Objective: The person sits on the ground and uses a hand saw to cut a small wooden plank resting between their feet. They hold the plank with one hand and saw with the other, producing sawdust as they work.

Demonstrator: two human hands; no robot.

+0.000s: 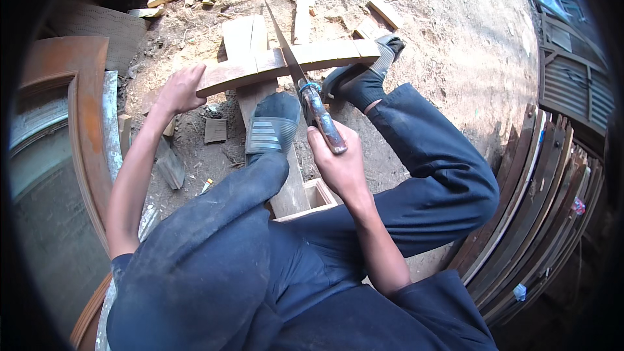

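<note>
My right hand is closed round the worn, blotchy handle of a handsaw. The saw's narrow blade stands across a wooden board, its tip pointing away from me. Several thin cut lines show along the board's near side. My left hand grips the board near its left end, fingers over the edge. Beneath the board a pale plank runs lengthwise toward me. My left foot in a striped slipper presses on that plank; my right foot, in another slipper, is at the board's right end.
Brown wooden frames lean at the left. Long dark boards are stacked at the right. Offcuts lie on the dirt ground. A small wooden box frame sits below the plank, and a corrugated metal gate stands far right.
</note>
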